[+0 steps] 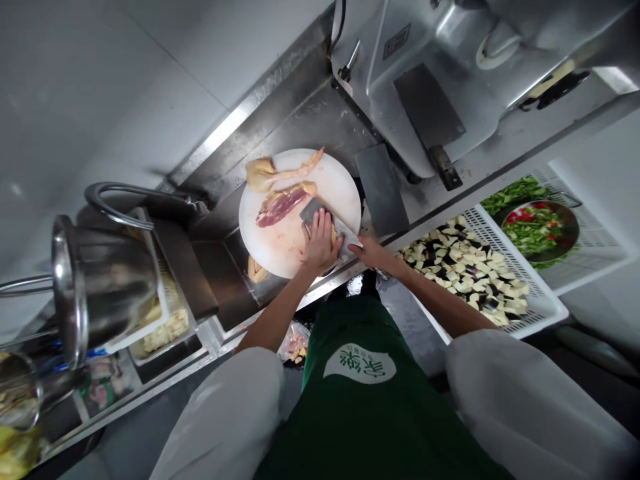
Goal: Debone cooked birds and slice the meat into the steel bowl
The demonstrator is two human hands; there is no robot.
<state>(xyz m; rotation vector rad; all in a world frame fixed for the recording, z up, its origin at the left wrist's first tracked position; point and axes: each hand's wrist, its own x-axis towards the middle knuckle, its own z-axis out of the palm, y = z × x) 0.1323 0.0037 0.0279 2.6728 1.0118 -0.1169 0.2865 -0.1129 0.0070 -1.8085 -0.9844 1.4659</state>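
Observation:
A round white cutting board (273,240) lies over the steel sink. My right hand (371,254) is closed around the handle of a cleaver (345,232), its blade slanting across the board's right part. My left hand (320,241) lies with fingers outstretched against the blade and a yellowish piece of meat, mostly covered by the hand. Further left on the board is a raw reddish poultry piece (285,204) with yellow skin. Behind it rests a pale, skin-on poultry piece (277,175) with a long thin end. Exactly where blade and meat meet is hidden.
A second cleaver (431,113) lies on the steel machine, near a dark rectangular slab (383,190). White baskets hold cut eggplant (467,270) and a bowl of chopped vegetables (540,230). Left are a curved faucet (117,212) and steel pot (107,280). Another poultry piece (257,271) sits below the board.

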